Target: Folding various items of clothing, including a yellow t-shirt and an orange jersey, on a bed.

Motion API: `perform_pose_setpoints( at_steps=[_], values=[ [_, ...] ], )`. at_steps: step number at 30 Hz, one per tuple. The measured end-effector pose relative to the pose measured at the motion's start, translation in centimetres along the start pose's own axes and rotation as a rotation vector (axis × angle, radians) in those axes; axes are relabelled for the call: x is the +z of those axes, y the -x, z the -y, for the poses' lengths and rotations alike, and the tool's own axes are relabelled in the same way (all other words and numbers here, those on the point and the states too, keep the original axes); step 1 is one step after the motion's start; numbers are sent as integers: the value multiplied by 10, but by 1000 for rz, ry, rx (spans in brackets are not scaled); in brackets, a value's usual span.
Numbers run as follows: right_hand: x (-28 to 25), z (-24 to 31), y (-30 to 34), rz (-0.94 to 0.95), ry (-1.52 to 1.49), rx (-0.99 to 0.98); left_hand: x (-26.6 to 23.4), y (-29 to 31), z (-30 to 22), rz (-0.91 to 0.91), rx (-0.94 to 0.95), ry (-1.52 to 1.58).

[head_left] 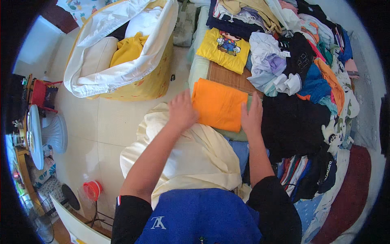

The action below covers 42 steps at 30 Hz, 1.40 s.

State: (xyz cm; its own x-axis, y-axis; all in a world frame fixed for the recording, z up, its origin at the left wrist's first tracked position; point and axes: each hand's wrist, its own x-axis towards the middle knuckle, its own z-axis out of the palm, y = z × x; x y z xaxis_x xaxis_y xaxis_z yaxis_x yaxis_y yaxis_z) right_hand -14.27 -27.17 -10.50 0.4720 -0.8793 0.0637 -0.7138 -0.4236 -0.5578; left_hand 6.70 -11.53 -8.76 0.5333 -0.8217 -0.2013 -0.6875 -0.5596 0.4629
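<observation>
A folded orange garment lies in a neat rectangle in front of me. At its left edge rests my left hand, fingers extended and slightly bent. My right hand is at the opposite edge, with the thumb apart from the straight fingers. Neither hand holds anything that I can see. Beyond the orange garment lies a folded yellow shirt with a cartoon figure printed on it. Cream fabric is draped between my forearms, reaching up to the orange garment's near edge.
Mixed clothes are heaped at the far right, beside a dark garment and a row of rolled clothes. A large yellow storage bag with a white lining stands open at the left. A blue stool is farther left.
</observation>
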Motion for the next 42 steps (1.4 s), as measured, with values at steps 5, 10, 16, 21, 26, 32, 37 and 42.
perform_pose_setpoints(
  at_steps=[5,10,16,21,26,32,37,42],
  values=[
    [53,32,-16,-92,363,-258,50,-22,-40,-195,363,-194],
    [85,28,-7,22,373,-137,72,-13,-13,-74,240,-208],
    [86,20,-11,12,302,-149,66,-19,-16,101,31,-123],
    [70,-8,-14,-38,-11,-137,23,-12,11,170,-469,1139],
    [48,-20,-9,-75,-202,-4,29,-5,41,-3,-384,925],
    [52,-24,-8,-76,-206,127,27,6,11,-4,-215,325],
    [63,0,0,-20,183,134,27,9,8,-8,-242,125],
    [50,10,3,18,105,235,31,7,11,-36,-377,154]
  ],
)
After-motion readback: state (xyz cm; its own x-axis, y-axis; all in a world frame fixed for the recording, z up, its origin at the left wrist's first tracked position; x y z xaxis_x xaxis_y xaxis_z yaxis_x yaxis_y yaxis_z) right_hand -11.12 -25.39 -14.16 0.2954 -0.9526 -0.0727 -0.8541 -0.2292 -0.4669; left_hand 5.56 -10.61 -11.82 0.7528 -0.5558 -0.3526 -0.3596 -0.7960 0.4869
